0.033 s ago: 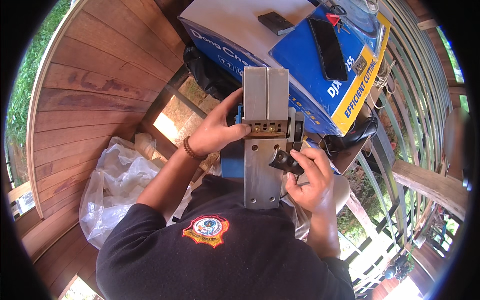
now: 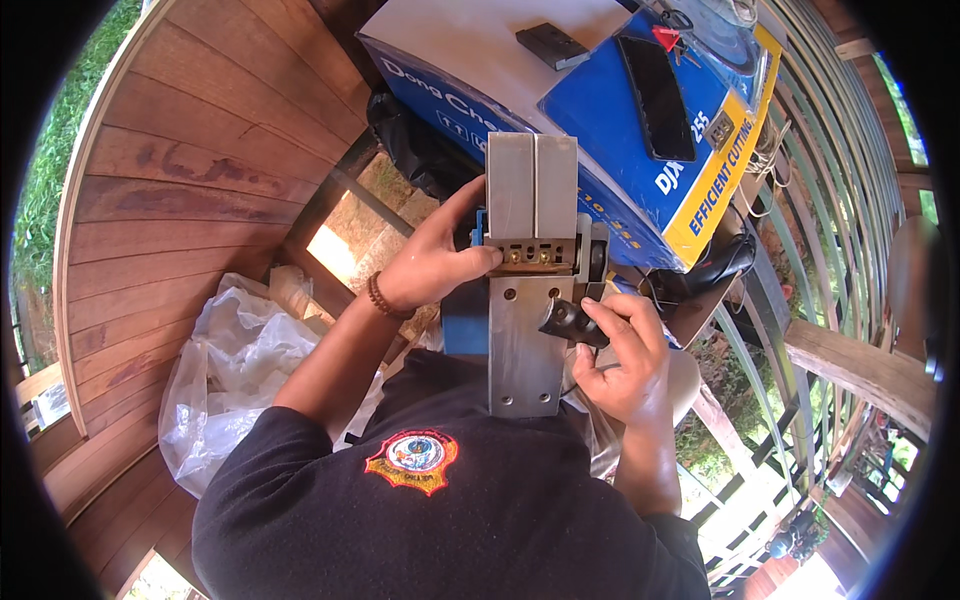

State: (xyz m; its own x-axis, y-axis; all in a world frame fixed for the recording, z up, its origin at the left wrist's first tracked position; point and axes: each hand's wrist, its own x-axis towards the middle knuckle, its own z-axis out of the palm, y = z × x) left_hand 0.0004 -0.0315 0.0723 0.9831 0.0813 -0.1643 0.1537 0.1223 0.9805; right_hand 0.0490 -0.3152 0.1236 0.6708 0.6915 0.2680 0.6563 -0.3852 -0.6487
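An upside-down electric planer (image 2: 524, 340) rests upright against my lap, its two flat grey metal sole plates facing me. Between the plates, the cutter drum slot (image 2: 535, 254) shows brass-coloured bolts and slotted holes. My left hand (image 2: 425, 265) wraps the planer's left side, its thumb pressing at the edge of the slot. Between the thumb and fingers of my right hand (image 2: 625, 355) is a short black cylindrical piece (image 2: 574, 323) with round recesses. It is tilted in front of the lower plate's right edge; whether it touches the plate, I cannot tell.
A large blue and white carton (image 2: 610, 170) stands beyond the planer, bearing a black phone (image 2: 655, 98), a small black block (image 2: 552, 46) and keys (image 2: 688, 52). Crumpled clear plastic (image 2: 225, 375) lies at left beside a plank surface (image 2: 190, 200). Metal slats curve along the right.
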